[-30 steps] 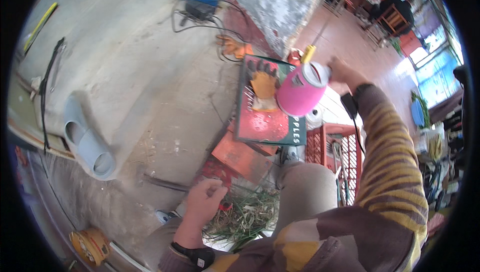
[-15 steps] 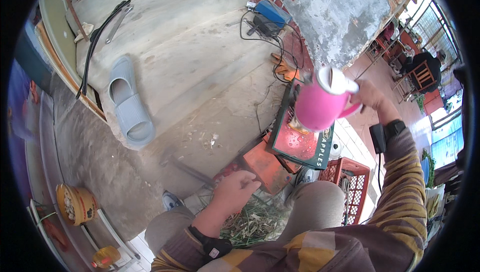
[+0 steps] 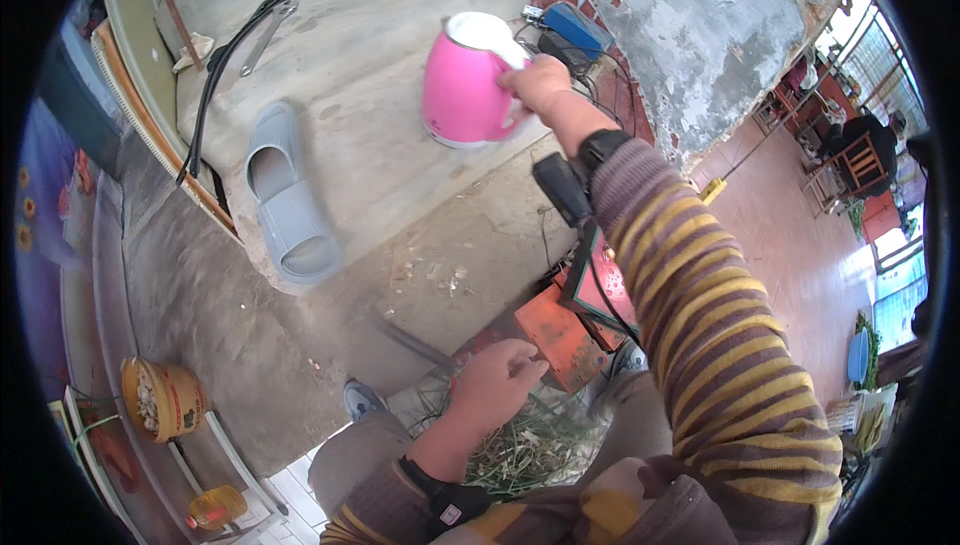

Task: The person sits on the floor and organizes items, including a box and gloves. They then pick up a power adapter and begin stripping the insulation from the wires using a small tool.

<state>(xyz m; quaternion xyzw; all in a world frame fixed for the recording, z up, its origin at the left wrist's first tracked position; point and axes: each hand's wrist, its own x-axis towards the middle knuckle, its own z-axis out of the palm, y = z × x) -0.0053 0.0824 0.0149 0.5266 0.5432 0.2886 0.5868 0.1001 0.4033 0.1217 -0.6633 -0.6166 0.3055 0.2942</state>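
My right hand (image 3: 543,85) is wrapped round the handle of a pink kettle (image 3: 462,95) with a white lid. The kettle is upright over the pale concrete slab (image 3: 385,180); I cannot tell whether its base touches. My left hand (image 3: 495,382) has its fingers curled together beside an orange-red metal machine (image 3: 560,335); anything inside them is hidden. A blurred dark bar (image 3: 415,345) sticks out near that hand. Cut green stalks (image 3: 525,450) lie below it. My right sleeve partly covers a red and green printed box (image 3: 608,280) by the machine.
Left of the kettle lie a grey pair of slippers (image 3: 290,195), a wrench (image 3: 268,40) and a black strip (image 3: 205,90). A blue case (image 3: 578,30) with cables sits beyond my right hand. At lower left are a yellow bucket (image 3: 165,400) and an oil bottle (image 3: 217,507). Someone sits far right (image 3: 868,145).
My right hand has carried the kettle leftward and away from me, from above the printed box to over the concrete slab. My left hand keeps its curled pose by the machine.
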